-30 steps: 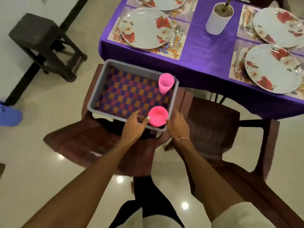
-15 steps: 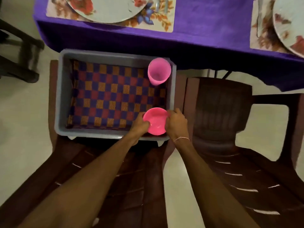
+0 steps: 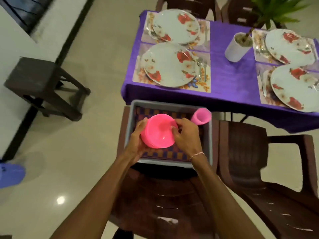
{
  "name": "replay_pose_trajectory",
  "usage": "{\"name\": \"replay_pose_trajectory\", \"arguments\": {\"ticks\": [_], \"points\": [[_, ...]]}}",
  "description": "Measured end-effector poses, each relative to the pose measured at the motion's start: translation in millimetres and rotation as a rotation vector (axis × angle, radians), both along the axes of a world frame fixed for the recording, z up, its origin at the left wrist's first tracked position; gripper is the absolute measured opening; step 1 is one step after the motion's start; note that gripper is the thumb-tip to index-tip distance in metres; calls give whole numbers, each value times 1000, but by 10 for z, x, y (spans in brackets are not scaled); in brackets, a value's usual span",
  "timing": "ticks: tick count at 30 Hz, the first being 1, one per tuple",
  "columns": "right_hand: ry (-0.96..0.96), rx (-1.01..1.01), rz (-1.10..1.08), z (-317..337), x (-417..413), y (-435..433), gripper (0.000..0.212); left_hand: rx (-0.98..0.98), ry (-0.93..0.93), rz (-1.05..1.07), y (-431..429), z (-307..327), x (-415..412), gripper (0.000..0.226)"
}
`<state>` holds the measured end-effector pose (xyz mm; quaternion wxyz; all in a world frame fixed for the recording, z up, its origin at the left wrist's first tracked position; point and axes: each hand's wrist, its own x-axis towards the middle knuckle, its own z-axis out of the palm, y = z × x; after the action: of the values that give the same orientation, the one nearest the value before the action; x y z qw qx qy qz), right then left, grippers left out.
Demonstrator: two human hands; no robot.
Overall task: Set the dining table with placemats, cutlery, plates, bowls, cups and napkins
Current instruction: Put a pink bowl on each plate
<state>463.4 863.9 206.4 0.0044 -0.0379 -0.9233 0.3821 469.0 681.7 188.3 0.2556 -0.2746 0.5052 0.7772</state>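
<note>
A stack of pink bowls (image 3: 158, 131) is lifted above the grey bin (image 3: 209, 135), which sits on a brown chair. My left hand (image 3: 137, 141) cups the stack from the left and below. My right hand (image 3: 185, 135) pinches the rim on its right side. A pink cup stack (image 3: 201, 116) stands in the bin's far right corner, on a chequered cloth (image 3: 165, 153). On the purple table (image 3: 224, 80) lie several floral plates, such as the nearest one (image 3: 169, 65), on placemats (image 3: 205, 85), with cutlery (image 3: 202, 66) beside it.
A white pot with a plant (image 3: 238, 47) stands mid-table. A second brown chair (image 3: 259, 169) is to the right of the bin's chair. A dark stool (image 3: 43, 85) stands on the floor at left, and a blue object (image 3: 10, 175) lies at the left edge.
Both hands closed round the pink bowls and raised them out of the bin's near right corner. The view lifted from the bin toward the table.
</note>
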Motion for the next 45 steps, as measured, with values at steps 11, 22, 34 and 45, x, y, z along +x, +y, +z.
{"name": "replay_pose_trajectory", "arguments": {"ticks": [11, 22, 34, 45], "points": [[131, -157, 85, 988, 195, -2181, 23, -25, 224, -6, -2240, 1053, 448, 56], [59, -327, 41, 1086, -543, -2802, 30, 20, 266, 2, -2977, 1144, -207, 59], [-67, -596, -290, 570, -2031, -2623, 26, -162, 236, -244, -2733, 911, -2155, 56], [-39, -747, -694, 343, -2865, -1703, 27, -131, 116, -603, -1716, 620, -3764, 77]]}}
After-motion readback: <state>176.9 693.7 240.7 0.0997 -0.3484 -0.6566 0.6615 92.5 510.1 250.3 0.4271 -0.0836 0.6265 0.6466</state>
